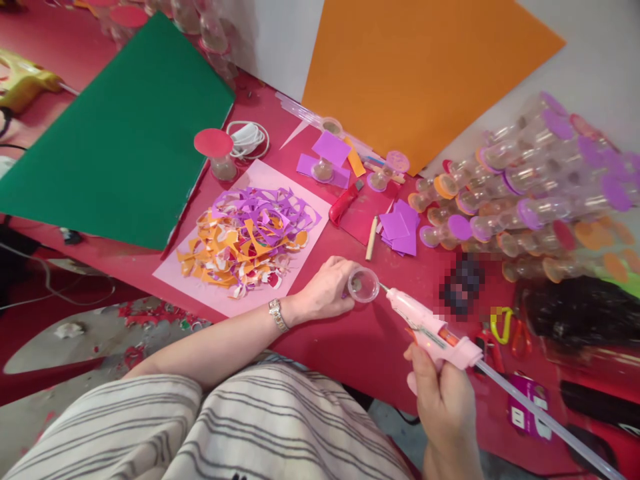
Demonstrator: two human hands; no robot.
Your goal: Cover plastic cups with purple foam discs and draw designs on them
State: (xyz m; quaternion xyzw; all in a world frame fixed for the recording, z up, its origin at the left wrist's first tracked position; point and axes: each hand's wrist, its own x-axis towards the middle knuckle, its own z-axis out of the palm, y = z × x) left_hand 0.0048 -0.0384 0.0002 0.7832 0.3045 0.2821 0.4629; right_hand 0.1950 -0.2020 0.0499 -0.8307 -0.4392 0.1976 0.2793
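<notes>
My left hand (334,288), with a watch on its wrist, is closed around a small clear plastic cup (364,285) near the table's front edge. The cup's round rim faces up towards me. In my right hand (443,393) is a pink hot glue gun (425,323), gripped by its handle. Its nozzle points left and its tip is close to the cup's rim; I cannot tell whether they touch. A long clear glue stick (545,417) sticks out of the gun's back end. Just beyond the cup lie purple paper squares (400,228) and a short wooden stick (371,239).
Paper scraps (245,240) heap on a pink sheet (300,267) at left. Green card (125,133) and orange card (415,73) lie behind. Clear hourglass-like pieces (530,207) crowd the right, near scissors (521,339). A red cutter (345,203) lies mid-table.
</notes>
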